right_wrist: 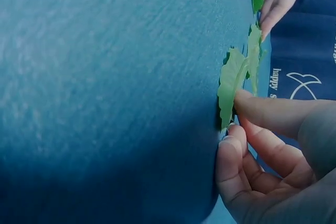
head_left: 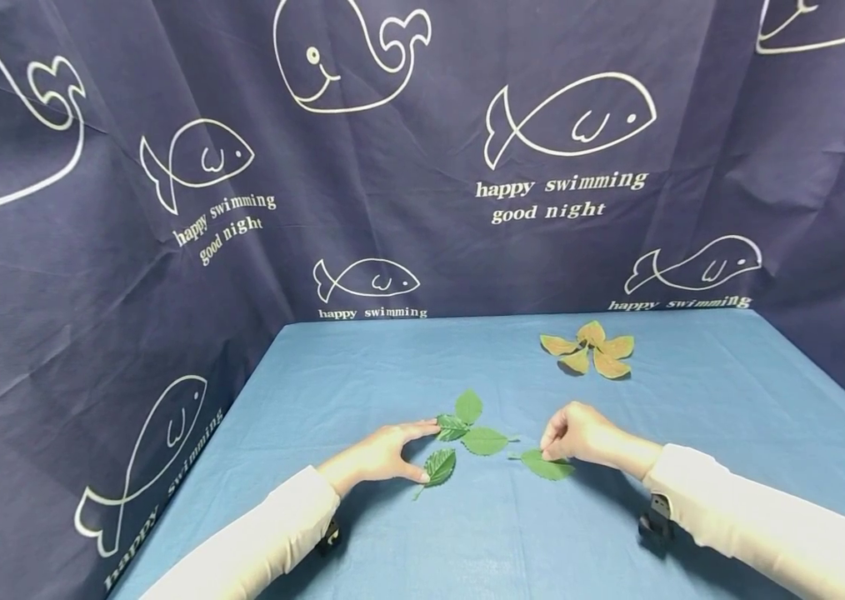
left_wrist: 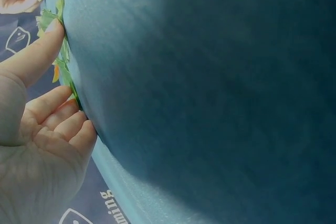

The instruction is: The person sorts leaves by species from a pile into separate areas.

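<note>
Rightmost green leaf (head_left: 552, 470), pinched by right fingers (head_left: 556, 448), has its edge partly hidden; left fingers (head_left: 415, 432) are spread.

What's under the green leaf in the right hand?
Blue cloth shows around the green leaf, and the right hand holds its edge. Whatever lies directly underneath is covered, so I can't tell.
</note>
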The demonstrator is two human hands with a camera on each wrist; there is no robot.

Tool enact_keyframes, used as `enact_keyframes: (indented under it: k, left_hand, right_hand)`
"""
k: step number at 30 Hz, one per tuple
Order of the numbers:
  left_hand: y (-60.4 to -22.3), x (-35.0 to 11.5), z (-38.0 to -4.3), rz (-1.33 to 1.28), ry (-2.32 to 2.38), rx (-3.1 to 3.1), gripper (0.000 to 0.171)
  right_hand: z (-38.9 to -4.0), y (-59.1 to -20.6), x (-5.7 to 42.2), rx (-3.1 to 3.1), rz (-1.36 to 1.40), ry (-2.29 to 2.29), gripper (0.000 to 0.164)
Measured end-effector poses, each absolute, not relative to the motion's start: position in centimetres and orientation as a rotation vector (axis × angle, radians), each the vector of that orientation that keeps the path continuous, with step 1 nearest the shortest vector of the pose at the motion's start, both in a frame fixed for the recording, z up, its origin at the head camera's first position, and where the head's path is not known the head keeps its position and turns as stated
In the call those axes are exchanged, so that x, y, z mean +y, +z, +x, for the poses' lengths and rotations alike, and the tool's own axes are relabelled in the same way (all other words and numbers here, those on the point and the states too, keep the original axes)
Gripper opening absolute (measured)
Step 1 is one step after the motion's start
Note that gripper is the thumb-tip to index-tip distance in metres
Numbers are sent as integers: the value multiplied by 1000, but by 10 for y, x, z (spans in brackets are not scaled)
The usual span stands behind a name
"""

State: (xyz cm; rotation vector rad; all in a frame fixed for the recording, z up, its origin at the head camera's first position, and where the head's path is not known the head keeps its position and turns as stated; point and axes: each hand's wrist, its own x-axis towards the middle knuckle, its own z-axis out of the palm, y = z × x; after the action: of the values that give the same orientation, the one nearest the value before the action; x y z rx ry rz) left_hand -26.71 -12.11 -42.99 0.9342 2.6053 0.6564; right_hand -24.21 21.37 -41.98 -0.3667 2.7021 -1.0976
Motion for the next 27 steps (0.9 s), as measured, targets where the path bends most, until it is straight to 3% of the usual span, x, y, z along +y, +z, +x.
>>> enact_keyframes:
  k: [4, 12, 27]
  left_hand:
    - [-430, -121, -267, 939, 667, 2604, 74]
    - [-432, -121, -268, 926, 660, 2606, 74]
    - [-432, -121, -267, 942, 672, 2605, 74]
  right_hand:
    - [-241, -418, 215, 2673, -405, -1121, 7]
    - [-235, -416, 213, 2680, -399, -1079, 26]
    - [-236, -419, 212, 2714, -370, -1065, 21]
